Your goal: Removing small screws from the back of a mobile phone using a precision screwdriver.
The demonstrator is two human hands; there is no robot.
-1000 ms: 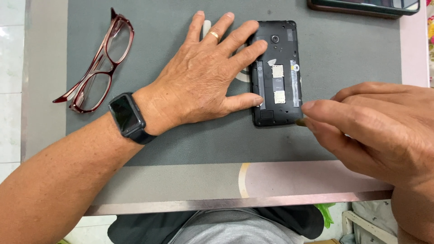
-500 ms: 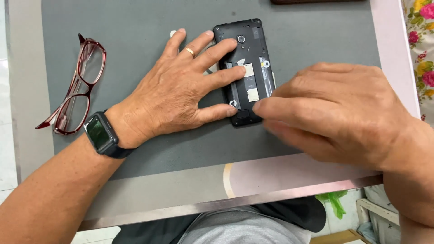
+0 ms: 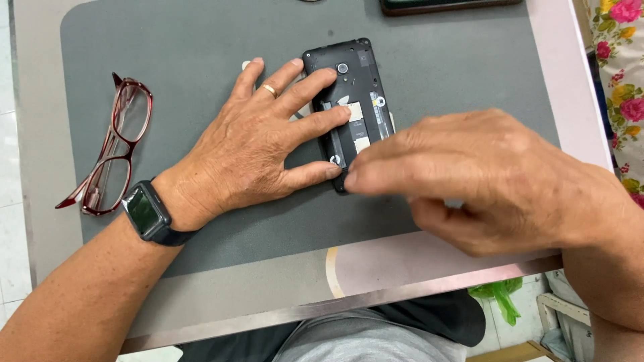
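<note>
A black phone (image 3: 352,74) with its back cover off lies on a grey mat (image 3: 201,47), its inner parts and camera lens showing. My left hand (image 3: 258,151) lies flat on the mat, with the spread fingers and thumb pressing on the phone's left side to hold it in place. My right hand (image 3: 496,181) hovers over the phone's lower right part. Its fingertips are drawn together at the phone's near corner, and whether they pinch something small is hidden. A ring sits on one left finger and a dark smartwatch (image 3: 144,211) on that wrist.
Red-framed glasses (image 3: 111,151) lie folded open at the mat's left edge. A dark flat device (image 3: 443,5) lies at the far edge. A small white piece (image 3: 246,65) peeks out by my left fingertips. The table's metal front edge (image 3: 335,305) runs near my lap, with flowered cloth (image 3: 620,67) at the right.
My right hand has moved left from beside the phone to over its lower right part. My left hand has stayed pressed on the phone.
</note>
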